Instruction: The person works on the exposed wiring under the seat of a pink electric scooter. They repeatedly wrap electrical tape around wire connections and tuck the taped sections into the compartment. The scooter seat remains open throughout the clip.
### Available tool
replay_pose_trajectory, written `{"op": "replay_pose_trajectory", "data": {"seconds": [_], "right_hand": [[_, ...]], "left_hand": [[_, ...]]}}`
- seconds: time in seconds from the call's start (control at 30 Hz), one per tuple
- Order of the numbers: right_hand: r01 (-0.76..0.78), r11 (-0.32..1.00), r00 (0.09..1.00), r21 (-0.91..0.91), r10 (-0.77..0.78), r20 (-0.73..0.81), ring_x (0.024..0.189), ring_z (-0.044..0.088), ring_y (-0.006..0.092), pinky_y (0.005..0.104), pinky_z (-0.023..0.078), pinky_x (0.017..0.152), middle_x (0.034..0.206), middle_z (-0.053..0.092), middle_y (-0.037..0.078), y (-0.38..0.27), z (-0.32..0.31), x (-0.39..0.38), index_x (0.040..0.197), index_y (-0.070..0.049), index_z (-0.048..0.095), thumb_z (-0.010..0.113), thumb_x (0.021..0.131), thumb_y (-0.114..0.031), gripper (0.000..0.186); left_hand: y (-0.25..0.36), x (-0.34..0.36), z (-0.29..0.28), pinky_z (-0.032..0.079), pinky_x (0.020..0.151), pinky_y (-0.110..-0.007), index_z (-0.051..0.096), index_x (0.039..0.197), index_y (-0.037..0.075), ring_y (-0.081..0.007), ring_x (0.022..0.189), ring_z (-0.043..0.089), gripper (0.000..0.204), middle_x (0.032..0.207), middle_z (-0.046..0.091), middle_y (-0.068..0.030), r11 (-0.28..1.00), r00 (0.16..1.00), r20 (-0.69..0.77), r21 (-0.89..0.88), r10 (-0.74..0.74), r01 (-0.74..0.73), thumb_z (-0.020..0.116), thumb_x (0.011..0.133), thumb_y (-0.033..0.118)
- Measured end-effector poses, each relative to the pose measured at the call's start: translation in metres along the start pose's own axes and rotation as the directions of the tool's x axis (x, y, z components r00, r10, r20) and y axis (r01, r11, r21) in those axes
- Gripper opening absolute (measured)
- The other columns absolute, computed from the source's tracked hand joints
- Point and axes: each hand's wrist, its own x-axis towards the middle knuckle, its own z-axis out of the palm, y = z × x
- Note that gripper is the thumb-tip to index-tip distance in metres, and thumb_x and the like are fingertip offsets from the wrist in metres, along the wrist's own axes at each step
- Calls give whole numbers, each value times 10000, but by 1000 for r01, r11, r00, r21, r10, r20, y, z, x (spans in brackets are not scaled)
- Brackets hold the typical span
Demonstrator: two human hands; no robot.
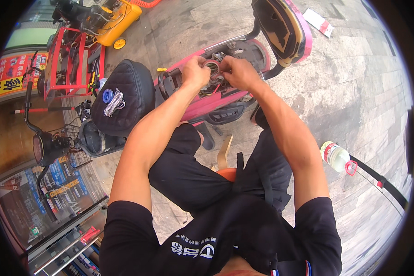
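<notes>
Both hands are at the opened seat area of a pink scooter [192, 120] with exposed wires [206, 89]. My left hand [193, 71] has its fingers closed on a looped bunch of cable [213, 68]. My right hand [238, 71] pinches at the same loop from the right; the exact part between its fingertips is too small to make out. A black quilted seat [129, 87] lies to the left, carrying a blue round item [107, 95] and a coil of silvery wire [114, 103]. A black padded backrest [283, 27] with a pink edge rises at the right end.
A yellow air compressor [117, 25], red metal rack [66, 85] and dark bicycle handlebar assembly [46, 147] stand left, beside a glass display case [50, 198]. A large water bottle [334, 156] stands right on the paved ground [354, 92]. An orange stool [227, 174] is under me.
</notes>
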Motion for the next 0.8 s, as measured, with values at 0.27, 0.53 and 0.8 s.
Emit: {"op": "replay_pose_trajectory", "data": {"seconds": [0.27,0.53,0.8], "right_hand": [[-154,914,988,376,138,71,859,691,262,356,524,766,893,714,161,7,-7,14,1022,22,661,660,814,-178,288],[-322,887,923,332,372,-101,840,695,273,360,530,768,880,707,180,12,5,9,978,35,673,655,788,-273,362],[-360,758,855,544,502,-134,808,693,262,358,539,752,934,689,192,4,22,4,1097,60,595,640,796,-201,401]], "left_hand": [[6,-9,0,508,817,-412,610,1037,11,-322,977,635,224,1039,633,-168,903,898,-99,27,429,-429,621,820,69],[22,-24,5,531,748,-332,599,1051,-59,-194,847,675,352,941,690,-140,994,991,91,-59,94,-89,705,796,160],[25,-28,-9,530,722,-320,716,974,0,-156,763,679,221,852,722,-120,985,961,273,144,52,-94,680,822,155]]}}
